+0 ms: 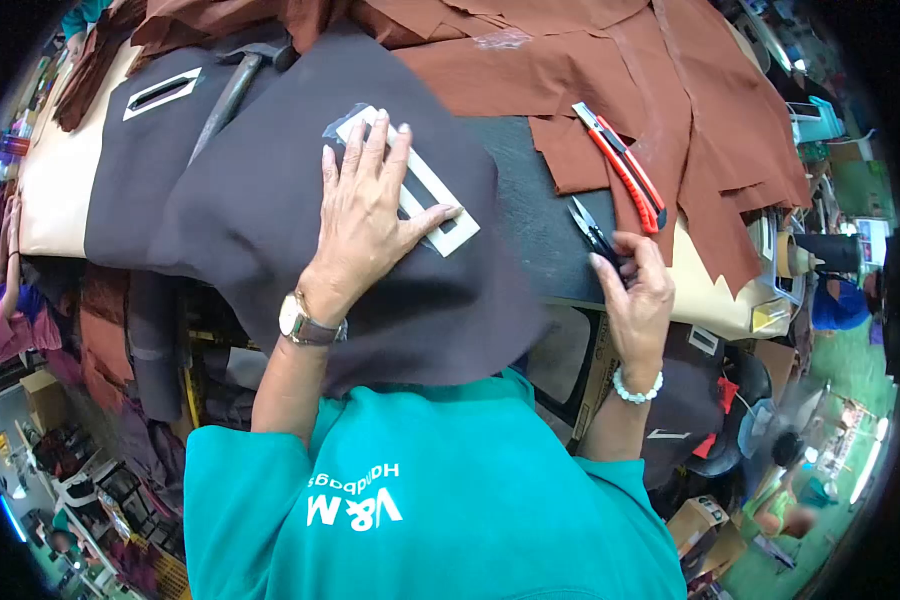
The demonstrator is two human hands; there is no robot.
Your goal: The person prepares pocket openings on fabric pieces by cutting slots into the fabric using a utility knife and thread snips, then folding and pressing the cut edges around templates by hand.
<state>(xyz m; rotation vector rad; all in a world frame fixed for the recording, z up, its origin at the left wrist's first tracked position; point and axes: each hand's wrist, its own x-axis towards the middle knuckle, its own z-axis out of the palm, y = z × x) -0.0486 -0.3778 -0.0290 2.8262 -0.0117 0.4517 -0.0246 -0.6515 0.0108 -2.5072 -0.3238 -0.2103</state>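
My left hand (363, 200), with a watch at the wrist, lies with fingers spread over a white rectangular frame (455, 236) that has a long slot. Beneath it, a large piece of dark grey fabric (260, 190) drapes over the table's near edge. Part of the frame is hidden under the fingers. To the right, my right hand (638, 290) pinches the black handles of small thread snips (592, 231), blades pointing away from me. Just beyond the snips, a red utility knife (622, 168) rests on brown fabric.
Brown fabric (590, 60) is heaped across the far side over a dark board (530, 200). At the far left are a hammer (232, 95) and another white slotted frame (162, 94) on dark fabric. Several people are in the background.
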